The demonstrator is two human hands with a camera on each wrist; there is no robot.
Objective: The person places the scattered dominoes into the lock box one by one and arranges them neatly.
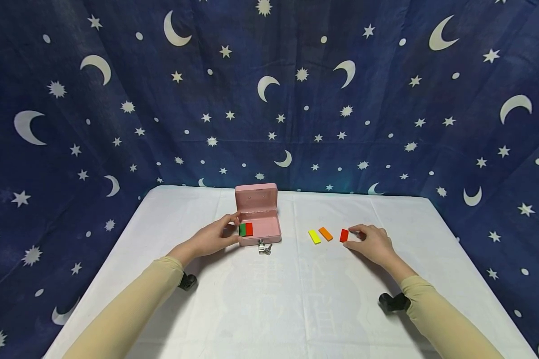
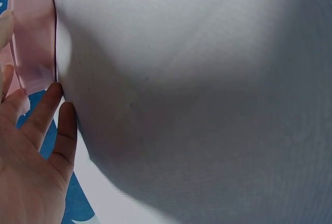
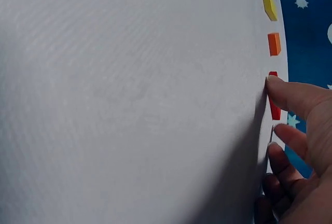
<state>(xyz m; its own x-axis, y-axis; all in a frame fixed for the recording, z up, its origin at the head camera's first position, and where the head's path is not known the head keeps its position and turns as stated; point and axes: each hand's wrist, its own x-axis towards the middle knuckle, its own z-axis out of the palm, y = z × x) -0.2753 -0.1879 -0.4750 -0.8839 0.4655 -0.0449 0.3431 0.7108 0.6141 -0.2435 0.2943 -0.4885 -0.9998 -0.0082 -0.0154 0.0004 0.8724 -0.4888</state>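
Observation:
A pink cash box (image 1: 267, 228) stands with its lid raised. A green block (image 1: 242, 230) and a red block (image 1: 249, 229) lie side by side at its left end. My left hand (image 1: 213, 235) holds that end, thumb at the front corner and fingers toward the back; in the left wrist view, fingers (image 2: 44, 115) lie by the pink wall. To the right, my right hand (image 1: 370, 243) pinches another red block (image 1: 344, 236) on the table between thumb and index finger. The thumb covers part of this block (image 3: 275, 107) in the right wrist view.
A yellow block (image 1: 314, 237) and an orange block (image 1: 326, 234) lie between the box and my right hand. Small keys (image 1: 267, 249) hang at the lock (image 1: 261, 245) on the box's front. A star-and-moon cloth (image 1: 269, 99) rises behind the white table (image 1: 269, 309).

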